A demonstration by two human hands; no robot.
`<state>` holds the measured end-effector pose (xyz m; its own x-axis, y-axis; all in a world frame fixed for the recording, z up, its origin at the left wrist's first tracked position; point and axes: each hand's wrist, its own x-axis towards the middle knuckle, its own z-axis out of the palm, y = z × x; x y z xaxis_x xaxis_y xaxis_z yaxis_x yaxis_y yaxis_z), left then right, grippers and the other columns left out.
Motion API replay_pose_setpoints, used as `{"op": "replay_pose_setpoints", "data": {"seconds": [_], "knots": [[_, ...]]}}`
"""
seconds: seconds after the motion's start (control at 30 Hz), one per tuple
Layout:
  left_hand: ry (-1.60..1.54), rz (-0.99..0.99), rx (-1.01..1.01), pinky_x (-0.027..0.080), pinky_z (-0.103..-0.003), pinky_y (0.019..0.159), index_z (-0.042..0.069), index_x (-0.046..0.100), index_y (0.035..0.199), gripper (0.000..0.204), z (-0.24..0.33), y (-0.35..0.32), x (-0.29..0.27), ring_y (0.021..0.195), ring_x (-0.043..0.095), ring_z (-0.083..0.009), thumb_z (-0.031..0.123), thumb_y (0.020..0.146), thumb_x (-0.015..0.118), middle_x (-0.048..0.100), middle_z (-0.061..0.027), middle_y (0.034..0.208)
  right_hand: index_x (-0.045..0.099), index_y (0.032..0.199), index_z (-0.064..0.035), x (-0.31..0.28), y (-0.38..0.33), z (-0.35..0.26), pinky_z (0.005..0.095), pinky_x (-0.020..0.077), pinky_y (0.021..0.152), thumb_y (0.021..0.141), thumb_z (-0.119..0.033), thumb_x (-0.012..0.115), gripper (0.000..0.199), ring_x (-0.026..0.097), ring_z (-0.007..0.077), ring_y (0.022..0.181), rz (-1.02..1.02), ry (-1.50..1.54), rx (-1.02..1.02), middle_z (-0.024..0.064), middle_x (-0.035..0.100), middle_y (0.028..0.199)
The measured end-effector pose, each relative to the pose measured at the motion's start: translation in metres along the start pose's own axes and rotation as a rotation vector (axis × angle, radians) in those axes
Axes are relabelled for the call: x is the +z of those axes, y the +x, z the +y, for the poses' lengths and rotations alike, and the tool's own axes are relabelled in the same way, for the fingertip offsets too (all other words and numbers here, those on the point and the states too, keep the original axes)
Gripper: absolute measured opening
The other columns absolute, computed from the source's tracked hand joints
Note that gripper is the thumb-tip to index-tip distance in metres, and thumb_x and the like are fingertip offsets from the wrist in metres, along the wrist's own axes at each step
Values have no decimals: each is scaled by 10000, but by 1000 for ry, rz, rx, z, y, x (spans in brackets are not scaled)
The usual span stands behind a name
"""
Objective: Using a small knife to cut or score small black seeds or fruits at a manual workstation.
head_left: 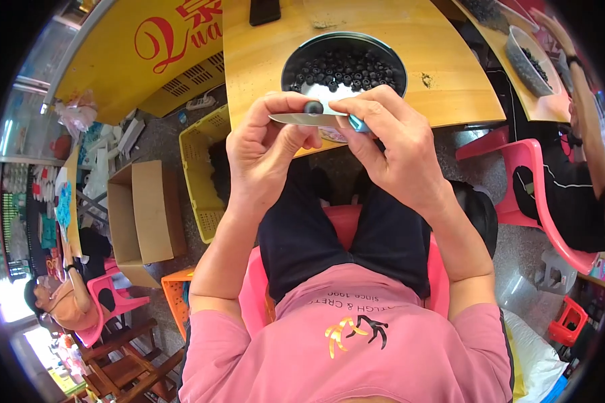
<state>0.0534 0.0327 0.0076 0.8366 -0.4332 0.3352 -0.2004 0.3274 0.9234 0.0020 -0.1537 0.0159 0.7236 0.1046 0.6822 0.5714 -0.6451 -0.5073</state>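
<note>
My left hand (257, 151) pinches a small round black piece (313, 107) between thumb and fingertips. Its exact kind is too small to make out. In my right hand (405, 144) is a small knife (302, 119) with a blue handle. The blade points left and lies just below the black piece, in front of my left fingers; whether it touches the piece I cannot tell. Behind both hands a round dark-rimmed bowl (346, 35) stands at the table's near edge, holding many similar black pieces (346, 66). White shows at the bowl's near side, partly hidden by my hands.
The bowl stands on a wooden table (444, 74) with a dark phone (265, 11) at its far side. To the left are a yellow crate (198, 181) and a cardboard box (156, 211). A pink chair (531, 174), another tub (528, 64) and another person's arm (585, 127) are at right.
</note>
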Motion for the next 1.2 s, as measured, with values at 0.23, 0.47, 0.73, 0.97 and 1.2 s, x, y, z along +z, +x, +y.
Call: {"op": "replay_pose_setpoints", "data": {"seconds": [0.23, 0.47, 0.73, 0.97, 1.2], "knots": [[-92, 15, -13, 459, -254, 682, -34, 587, 1083, 201, -5, 5, 18, 734, 581, -146, 69, 915, 629, 615, -81, 868, 659, 1062, -23, -8, -2, 5, 311, 499, 595, 823, -14, 677, 240, 631, 238, 720, 47, -94, -24, 119, 636, 874], [-102, -16, -16, 456, -259, 684, -24, 584, 1099, 196, -10, 7, 16, 747, 570, -145, 59, 923, 614, 615, -77, 879, 661, 1069, -27, -7, 1, 10, 312, 498, 588, 816, -17, 684, 254, 628, 240, 698, 84, -115, -66, 118, 634, 853], [-125, -49, 0, 485, -255, 677, -23, 571, 1078, 178, -6, 12, 19, 750, 585, -137, 53, 923, 615, 606, -82, 943, 661, 1069, -29, -10, 4, 11, 315, 495, 586, 818, -24, 682, 251, 626, 240, 688, 102, -106, -85, 114, 627, 839], [-227, -95, -52, 497, -234, 665, -34, 605, 1037, 150, -4, 11, 18, 721, 633, -144, 34, 907, 632, 633, -89, 930, 655, 1023, 10, -15, 8, 27, 281, 485, 661, 905, -116, 639, 174, 616, 177, 732, 108, -64, 216, 81, 635, 845], [-100, 9, 48, 509, -238, 689, -31, 642, 1102, 204, -20, 17, 18, 768, 628, -127, 15, 904, 626, 641, -84, 953, 605, 926, 24, -12, 17, -16, 219, 526, 694, 919, -151, 656, 182, 637, 87, 742, 69, 688, 481, 49, 649, 809]]}}
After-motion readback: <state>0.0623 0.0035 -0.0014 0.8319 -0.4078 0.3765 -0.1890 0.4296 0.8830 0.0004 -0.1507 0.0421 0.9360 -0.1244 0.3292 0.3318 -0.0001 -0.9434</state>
